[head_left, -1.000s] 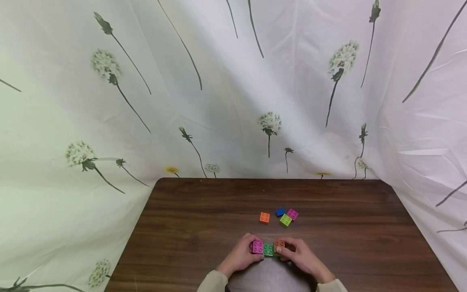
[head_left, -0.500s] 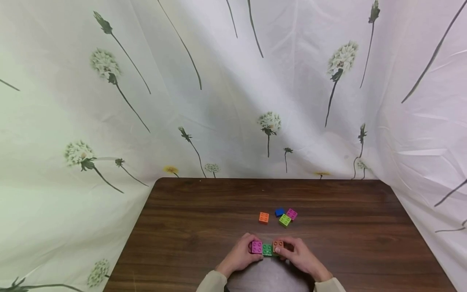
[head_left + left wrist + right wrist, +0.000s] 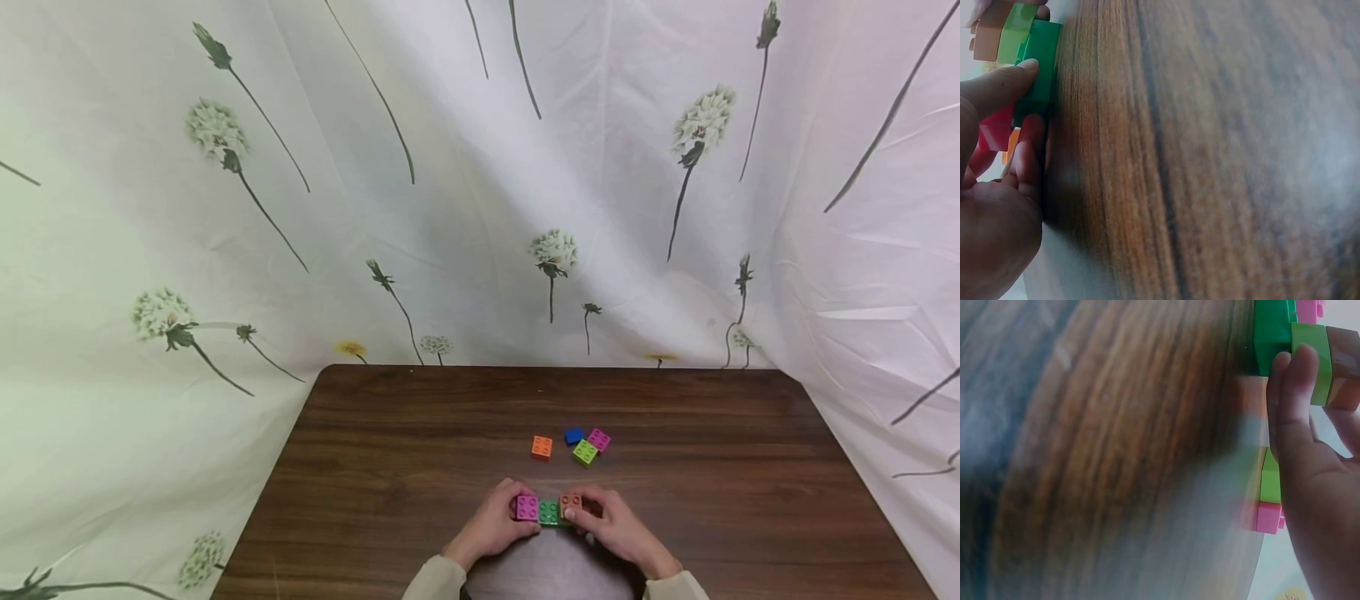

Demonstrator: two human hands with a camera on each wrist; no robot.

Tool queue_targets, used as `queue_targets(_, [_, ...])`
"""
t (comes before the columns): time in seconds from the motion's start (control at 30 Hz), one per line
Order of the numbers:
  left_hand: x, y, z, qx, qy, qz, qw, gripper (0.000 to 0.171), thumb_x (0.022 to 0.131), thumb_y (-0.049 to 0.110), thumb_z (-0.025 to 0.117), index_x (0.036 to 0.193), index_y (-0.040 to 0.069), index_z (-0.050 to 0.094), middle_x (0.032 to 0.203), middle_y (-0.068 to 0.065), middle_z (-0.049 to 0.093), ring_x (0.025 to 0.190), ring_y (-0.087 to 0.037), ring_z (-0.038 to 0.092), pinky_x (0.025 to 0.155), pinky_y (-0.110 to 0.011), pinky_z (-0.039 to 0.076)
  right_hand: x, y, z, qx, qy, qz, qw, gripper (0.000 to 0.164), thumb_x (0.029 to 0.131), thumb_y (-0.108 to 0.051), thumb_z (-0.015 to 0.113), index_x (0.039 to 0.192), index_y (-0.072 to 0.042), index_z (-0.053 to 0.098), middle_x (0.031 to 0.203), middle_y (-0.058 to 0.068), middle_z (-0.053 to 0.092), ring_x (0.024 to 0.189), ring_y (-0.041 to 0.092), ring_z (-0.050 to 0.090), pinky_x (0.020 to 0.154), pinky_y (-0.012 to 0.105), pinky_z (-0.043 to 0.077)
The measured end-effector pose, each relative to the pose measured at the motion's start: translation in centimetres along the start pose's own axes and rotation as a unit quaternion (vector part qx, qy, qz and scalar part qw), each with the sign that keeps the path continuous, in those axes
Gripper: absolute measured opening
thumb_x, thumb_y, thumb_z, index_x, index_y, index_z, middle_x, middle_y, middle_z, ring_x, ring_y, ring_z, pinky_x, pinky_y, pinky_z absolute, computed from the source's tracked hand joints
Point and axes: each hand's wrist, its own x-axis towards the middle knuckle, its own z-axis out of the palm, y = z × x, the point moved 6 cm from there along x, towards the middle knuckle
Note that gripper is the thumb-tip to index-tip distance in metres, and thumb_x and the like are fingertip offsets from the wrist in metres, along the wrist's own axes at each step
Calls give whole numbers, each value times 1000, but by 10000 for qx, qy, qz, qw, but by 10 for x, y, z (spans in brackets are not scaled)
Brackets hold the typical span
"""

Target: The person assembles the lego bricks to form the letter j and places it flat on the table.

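Both hands are at a joined build of toy building bricks on the table, below the view's centre. Its base is a long dark green brick (image 3: 1043,62). A pink brick (image 3: 527,507) sits on the left end. On the right end a light green brick (image 3: 1317,339) carries a brown brick (image 3: 569,501). The left hand (image 3: 495,521) grips the left end, one fingertip on the dark green side in the left wrist view. With curled fingers, the right hand (image 3: 618,529) pinches the light green and brown bricks. Fingers partly hide both ends.
Beyond the hands lie loose bricks: an orange one (image 3: 542,447), a blue one (image 3: 573,436), a lime green one (image 3: 585,452) and a magenta one (image 3: 599,440), the last three close together. The brown wooden table (image 3: 420,417) ends at a flower-printed white cloth (image 3: 465,275).
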Motion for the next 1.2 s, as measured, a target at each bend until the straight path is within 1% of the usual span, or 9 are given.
queue_targets(0.2, [0, -1, 0, 40, 25, 26, 10000, 35, 77, 21, 81, 107, 17, 63, 99, 6, 52, 86, -6, 49, 72, -24, 42, 0, 2, 1, 35, -33, -11, 10000, 42, 95, -30, 60, 123, 1, 60, 96, 10, 65, 73, 12, 62, 60, 27, 50])
queue_targets(0.47, [0, 1, 0, 134, 21, 89, 9999, 35, 78, 23, 81, 107, 18, 63, 98, 8, 53, 85, -4, 49, 72, -23, 41, 0, 7, 0, 313, 20, 273, 9991, 47, 93, -33, 63, 124, 2, 58, 97, 10, 66, 76, 15, 63, 59, 28, 50])
queue_targets(0.63, [-1, 2, -1, 142, 67, 147, 9998, 34, 78, 21, 81, 106, 17, 63, 99, 7, 53, 86, -4, 48, 73, -23, 41, 0, 6, 2, 357, 11, 325, 9988, 49, 93, -34, 63, 126, 2, 57, 98, 10, 66, 76, 16, 63, 60, 28, 50])
queue_targets(0.77, [0, 1, -4, 134, 131, 222, 9996, 33, 78, 20, 80, 106, 16, 63, 99, 7, 52, 85, -4, 48, 74, -22, 41, 3, 5, 3, 380, -18, 293, 9988, 49, 94, -34, 61, 126, 2, 56, 100, 11, 65, 78, 17, 64, 62, 29, 51])
queue_targets(0.93, [2, 0, -5, 188, 222, 292, 9991, 34, 78, 19, 81, 106, 16, 63, 98, 6, 52, 84, -5, 49, 74, -22, 41, 6, 8, 6, 462, -162, 347, 9982, 47, 97, -34, 56, 129, 0, 52, 103, 11, 65, 80, 20, 66, 64, 31, 51])
queue_targets(1.03, [2, -1, -6, 226, 225, 261, 9991, 34, 77, 20, 81, 106, 17, 63, 98, 7, 52, 84, -5, 49, 73, -23, 41, 7, 9, 7, 540, -245, 399, 9974, 46, 98, -34, 54, 129, -1, 51, 105, 12, 64, 81, 22, 66, 65, 33, 51])
queue_targets(1.2, [2, -1, -6, 242, 184, 201, 9993, 34, 77, 20, 81, 106, 18, 63, 97, 7, 52, 84, -5, 49, 73, -23, 41, 8, 9, 8, 435, -267, 430, 9978, 45, 99, -36, 52, 129, -3, 51, 104, 12, 65, 80, 21, 66, 64, 34, 50])
